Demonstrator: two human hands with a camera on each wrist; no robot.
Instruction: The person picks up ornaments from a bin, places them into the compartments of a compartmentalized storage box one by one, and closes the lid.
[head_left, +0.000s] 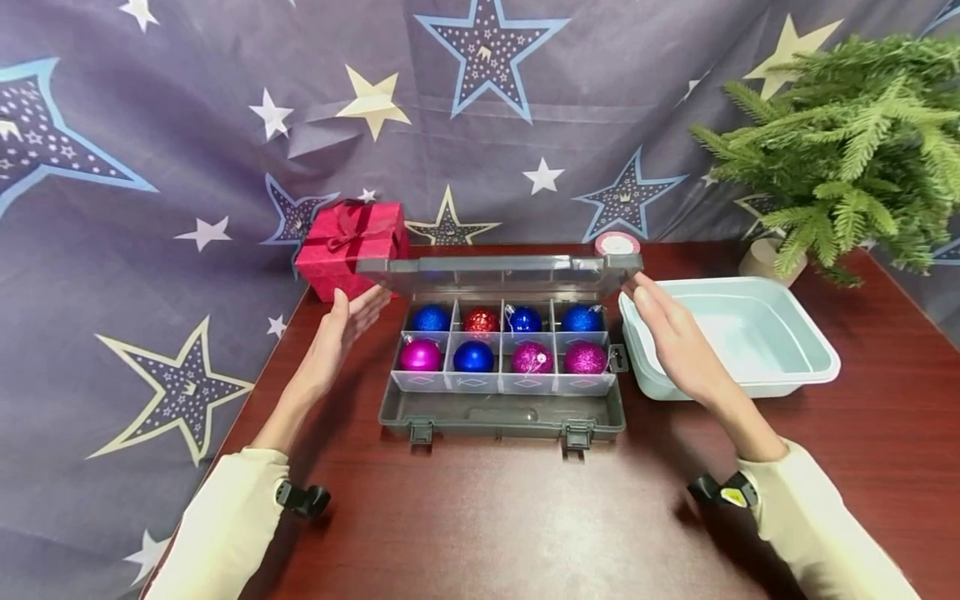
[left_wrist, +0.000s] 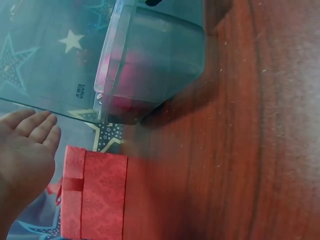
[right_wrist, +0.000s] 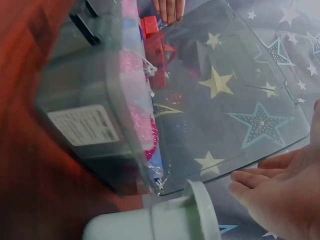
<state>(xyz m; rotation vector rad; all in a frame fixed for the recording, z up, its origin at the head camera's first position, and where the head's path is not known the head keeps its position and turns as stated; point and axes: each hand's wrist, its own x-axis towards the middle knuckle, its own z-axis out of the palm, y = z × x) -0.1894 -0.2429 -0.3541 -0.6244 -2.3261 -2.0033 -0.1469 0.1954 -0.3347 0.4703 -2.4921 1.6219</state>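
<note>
A clear grey plastic case (head_left: 501,408) sits on the table with its see-through lid (head_left: 510,267) raised. In its divided tray lie several Christmas baubles, among them a glittery red one (head_left: 481,320), a smooth blue one (head_left: 473,357) and a pink one (head_left: 421,355). My left hand (head_left: 330,346) is at the lid's left edge, fingers straight. Along the right edge my right hand (head_left: 678,346) is held the same way, its fingertips (right_wrist: 245,177) at the rim. Both hands seem to touch the lid's sides lightly; neither grips anything else.
Behind my left hand stands a red gift box (head_left: 352,246) with a bow. A pale blue tub (head_left: 817,367) is close beside my right hand. Further right is an artificial fir tree (head_left: 862,158); a small round pink-and-white item (head_left: 617,243) lies behind the case. A star-patterned cloth (head_left: 225,167) hangs behind.
</note>
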